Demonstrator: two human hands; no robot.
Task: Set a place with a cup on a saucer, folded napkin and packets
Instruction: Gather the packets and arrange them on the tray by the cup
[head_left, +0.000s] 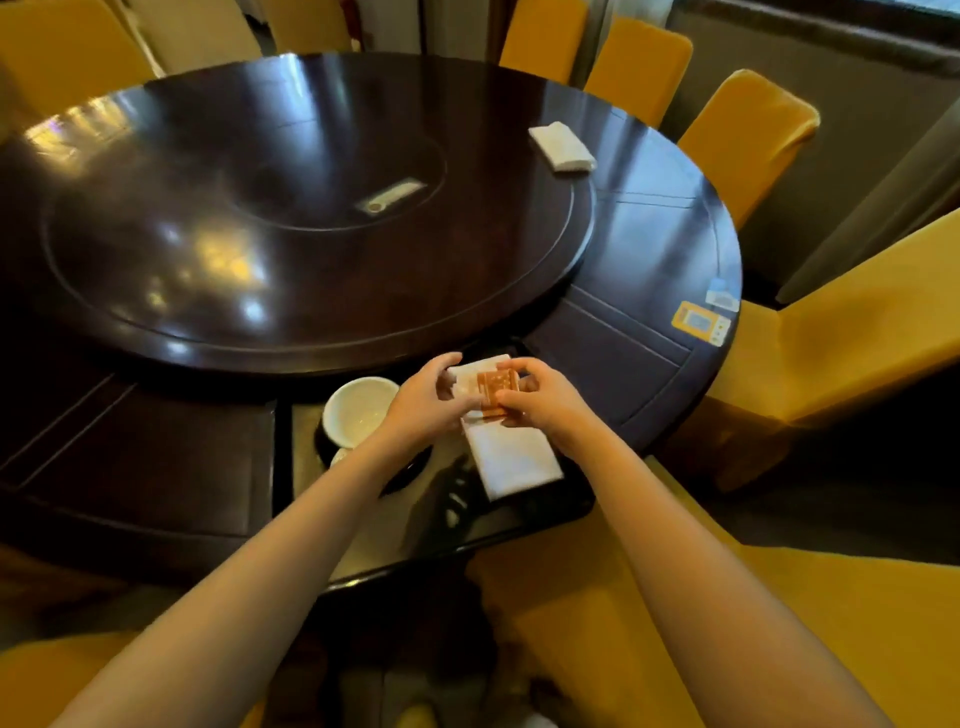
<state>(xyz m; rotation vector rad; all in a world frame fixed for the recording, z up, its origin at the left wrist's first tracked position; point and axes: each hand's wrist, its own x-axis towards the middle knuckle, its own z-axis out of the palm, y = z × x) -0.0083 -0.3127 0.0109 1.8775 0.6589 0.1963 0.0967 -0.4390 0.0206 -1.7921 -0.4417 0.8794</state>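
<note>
Packets, or at least one orange patterned packet (497, 393), sit pinched between both hands just above the upper end of the folded white napkin (506, 449), a little below the centre of the frame. The right hand (537, 397) grips its right edge between thumb and fingertips, and the left hand (423, 402) closes on the left side with fingers curled over the top; whether there is one packet or a small stack I cannot tell. Holding it from both sides looks like a way to square it up and lay it straight along the napkin, so this seems to be the packet-placing step, with the rest of the setting already laid. The napkin lies lengthwise on the dark table (649, 332) near its front edge, its lower end pointing to the lower right. Just left of it a white cup (358, 410) stands on a dark saucer (410, 470), the left wrist passing over the saucer's right side. Printing on the packet is a blurred lattice pattern; no words can be read. Farther right, near the table rim, lie a yellow-bordered sticker (701, 322) and a paler one (723, 296), both illegible. Beyond rises the round turntable (260, 234) with a small label (390, 196) at its middle, also unreadable. Another folded white napkin (562, 146) lies at the upper right, and yellow-covered chairs (748, 140) ring the far side.
</note>
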